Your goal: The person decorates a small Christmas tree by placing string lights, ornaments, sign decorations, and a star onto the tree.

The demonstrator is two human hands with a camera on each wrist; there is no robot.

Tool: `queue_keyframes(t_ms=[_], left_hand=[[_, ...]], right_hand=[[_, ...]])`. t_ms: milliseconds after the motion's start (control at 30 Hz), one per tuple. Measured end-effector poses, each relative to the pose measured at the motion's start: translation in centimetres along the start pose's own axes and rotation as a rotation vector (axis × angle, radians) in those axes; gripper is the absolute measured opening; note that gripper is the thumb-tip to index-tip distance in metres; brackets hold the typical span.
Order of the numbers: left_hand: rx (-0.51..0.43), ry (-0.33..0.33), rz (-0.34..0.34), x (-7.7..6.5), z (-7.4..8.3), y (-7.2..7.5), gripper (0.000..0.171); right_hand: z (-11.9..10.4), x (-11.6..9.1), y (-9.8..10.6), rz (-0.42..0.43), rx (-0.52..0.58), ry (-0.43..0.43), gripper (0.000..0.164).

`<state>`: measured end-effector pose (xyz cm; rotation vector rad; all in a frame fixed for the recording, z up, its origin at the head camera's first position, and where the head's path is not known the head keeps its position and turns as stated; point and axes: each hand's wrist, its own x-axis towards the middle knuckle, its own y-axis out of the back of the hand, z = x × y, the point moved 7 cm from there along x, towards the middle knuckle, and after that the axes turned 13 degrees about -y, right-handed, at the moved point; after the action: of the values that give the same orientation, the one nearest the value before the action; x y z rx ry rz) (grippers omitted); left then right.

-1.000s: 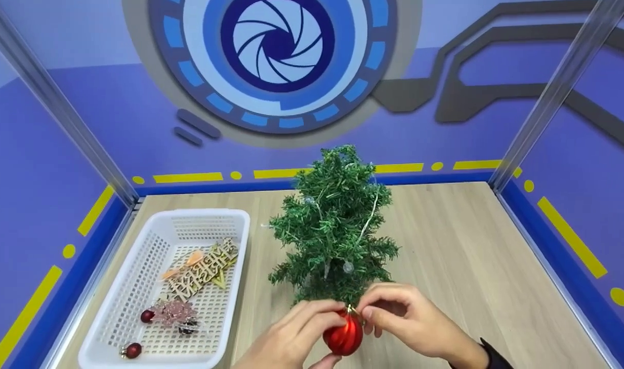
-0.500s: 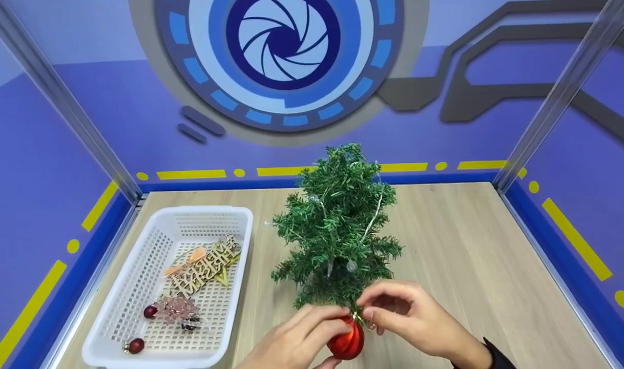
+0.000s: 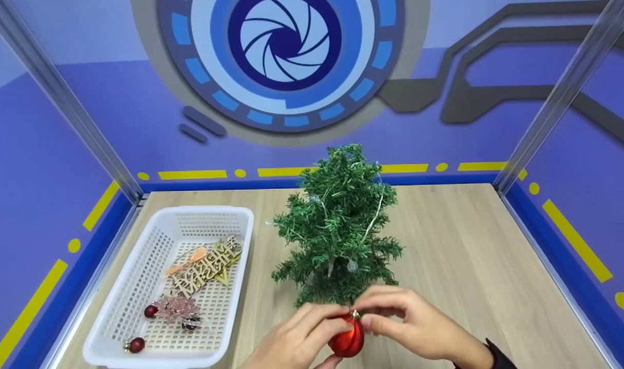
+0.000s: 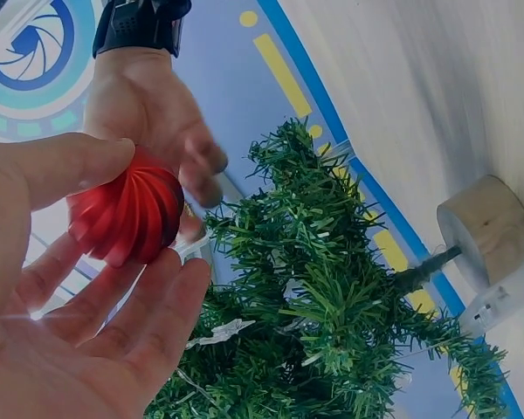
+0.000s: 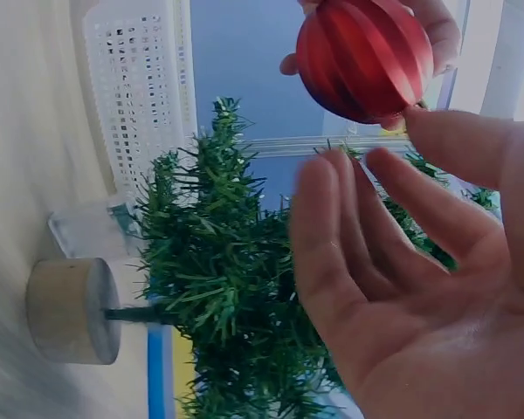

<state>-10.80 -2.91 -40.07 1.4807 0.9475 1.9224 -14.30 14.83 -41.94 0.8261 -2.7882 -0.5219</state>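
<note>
A shiny red bauble (image 3: 347,338) with swirled ridges and a gold cap is held in front of the small green Christmas tree (image 3: 337,230). My left hand (image 3: 296,338) grips it from the left, thumb and fingers around its body, as the left wrist view shows the bauble (image 4: 131,209) between them. My right hand (image 3: 404,318) is at the gold cap, thumb and index fingertips pinching close around it. In the right wrist view the right thumb (image 5: 458,144) meets the bauble and the other fingers spread loosely below. The cap's hanging loop is mostly hidden by the fingertips.
Left of the tree stands a white perforated basket (image 3: 240,287). Inside are a gold lettered sign (image 3: 204,269), a gold star, a pink glittery ornament (image 3: 176,307) and small dark red baubles (image 3: 136,345). A wire light string (image 3: 376,212) drapes the tree, which has a round wooden base (image 5: 70,314).
The right thumb and index finger have drawn in closer to the bauble's cap. The left hand keeps its grip. The head view has shifted slightly.
</note>
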Motion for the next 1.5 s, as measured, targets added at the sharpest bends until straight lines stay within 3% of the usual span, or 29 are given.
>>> queue_keyframes(t_ms=[300,500,667,900,1067,1200,1333,1433,1500], left_hand=[[0.033,-0.027,0.053,0.0,0.4,-0.2,0.050],[0.005,-0.015,0.013,-0.3,0.3,-0.8,0.055],[-0.008,-0.027,0.000,-0.6,0.4,-1.5,0.056],[-0.039,-0.029,-0.002,-0.6,0.6,-2.7,0.040],[-0.040,-0.030,-0.005,-0.8,0.7,-3.5,0.040],[-0.031,-0.046,-0.062,-1.0,0.9,-4.0,0.046],[-0.094,0.032,0.015,-0.7,0.4,-3.3,0.034],[-0.173,0.110,0.128,-0.3,0.0,-2.5,0.018],[-0.189,0.124,0.155,0.0,0.0,-2.3,0.012]], right_hand=[[0.5,-0.4,-0.5,-0.099,0.139,0.006,0.022],[0.1,-0.6,0.2,-0.075,0.228,0.015,0.020],[-0.4,-0.9,0.8,-0.046,0.322,0.076,0.021],[-0.2,-0.9,0.7,-0.073,0.451,0.103,0.019],[0.3,-1.0,-0.2,-0.125,0.480,0.081,0.015],[0.5,-1.3,-1.0,-0.096,0.431,0.071,0.014],[0.4,-1.6,-2.0,-0.051,0.318,0.043,0.015],[0.3,-1.7,-2.7,-0.052,0.297,0.008,0.016],[0.2,-1.6,-2.8,-0.054,0.309,0.006,0.018]])
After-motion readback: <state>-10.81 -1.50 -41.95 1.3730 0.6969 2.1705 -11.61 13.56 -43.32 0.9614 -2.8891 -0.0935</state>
